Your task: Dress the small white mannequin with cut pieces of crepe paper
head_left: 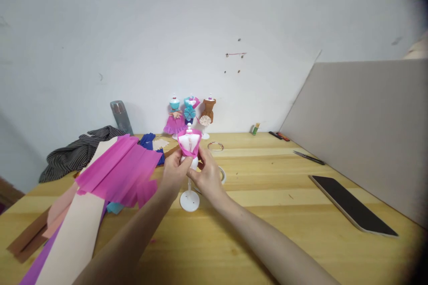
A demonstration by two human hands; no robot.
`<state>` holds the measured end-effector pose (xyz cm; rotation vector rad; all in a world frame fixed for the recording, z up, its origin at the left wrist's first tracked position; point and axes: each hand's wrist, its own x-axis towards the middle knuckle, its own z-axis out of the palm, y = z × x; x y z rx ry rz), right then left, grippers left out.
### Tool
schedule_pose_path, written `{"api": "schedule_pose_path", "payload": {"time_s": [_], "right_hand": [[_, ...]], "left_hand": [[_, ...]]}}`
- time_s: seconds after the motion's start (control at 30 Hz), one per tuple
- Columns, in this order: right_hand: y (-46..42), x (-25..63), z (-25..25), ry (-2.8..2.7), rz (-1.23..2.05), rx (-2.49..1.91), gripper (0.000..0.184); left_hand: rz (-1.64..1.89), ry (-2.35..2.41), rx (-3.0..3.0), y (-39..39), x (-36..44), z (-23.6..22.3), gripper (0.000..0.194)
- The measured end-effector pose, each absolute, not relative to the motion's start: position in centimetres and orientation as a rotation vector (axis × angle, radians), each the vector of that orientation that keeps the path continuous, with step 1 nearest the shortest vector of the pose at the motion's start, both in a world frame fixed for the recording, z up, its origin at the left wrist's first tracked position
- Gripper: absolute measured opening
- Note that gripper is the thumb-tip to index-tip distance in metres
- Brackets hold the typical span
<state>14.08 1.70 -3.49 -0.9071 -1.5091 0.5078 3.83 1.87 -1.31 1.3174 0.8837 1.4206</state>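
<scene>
In front of me a small white dress form point(189, 201) stands upright on its round base. A pink paper strip point(181, 140) wraps its shoulders and comes together in a V at the front. From the left, my left hand point(175, 168) closes on the strip and the form's waist. On the other side my right hand point(207, 173) is also closed, its thumb near the waist and its fingers behind the form. Both thumbs nearly meet just below the V. What the fingertips pinch at the back is hidden.
Pink and beige crepe paper point(120, 169) lies at left beside a striped cloth point(83, 149) and a bottle point(121, 117). Dressed mini forms point(209, 109) stand by the wall. A tape roll point(223, 175) is behind my right hand; a craft knife point(309, 157) and dark tablet-like slab point(352, 205) lie right.
</scene>
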Motion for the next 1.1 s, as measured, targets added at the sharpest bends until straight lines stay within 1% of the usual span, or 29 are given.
{"api": "schedule_pose_path", "payload": {"time_s": [0.17,0.23,0.27,0.37,0.4,0.47,0.63,0.73,0.87,1.0,1.1], "right_hand": [[1.8,15.3,-2.6,-1.622,0.588,-0.887,0.070],[1.7,16.1,-2.0,-1.649,0.521,-0.923,0.068],[1.6,16.4,-1.7,-1.645,0.454,-0.940,0.062],[0.8,16.9,-0.5,-1.627,0.209,-0.907,0.031],[0.4,16.8,-0.1,-1.630,0.137,-0.884,0.023],[-0.3,16.3,0.6,-1.640,0.017,-0.856,0.017],[-1.4,15.2,1.6,-1.622,-0.132,-0.872,0.013],[-1.6,15.4,2.0,-1.587,-0.162,-0.870,0.015],[-1.8,16.2,2.6,-1.569,-0.090,-0.843,0.020],[-2.1,16.8,3.2,-1.564,0.011,-0.861,0.019],[-2.2,17.4,3.6,-1.565,0.060,-0.853,0.017]], "left_hand": [[1.444,0.857,1.287,2.3,3.7,-1.4,0.028],[1.474,0.852,1.274,2.6,3.6,-1.6,0.027],[1.483,0.858,1.267,2.7,3.6,-1.6,0.027],[1.495,0.905,1.275,2.5,3.9,-1.7,0.025],[1.499,0.928,1.293,2.3,4.0,-1.7,0.024],[1.498,0.977,1.350,1.6,4.5,-1.5,0.019],[1.514,1.080,1.516,-0.3,5.8,-0.9,0.005],[1.539,1.106,1.579,-0.8,6.1,-0.9,0.006],[1.464,1.099,1.620,-0.7,6.1,-1.4,0.010],[1.451,1.075,1.596,-0.4,6.0,-1.9,0.016],[1.456,1.070,1.544,-0.1,6.0,-2.0,0.015]]}}
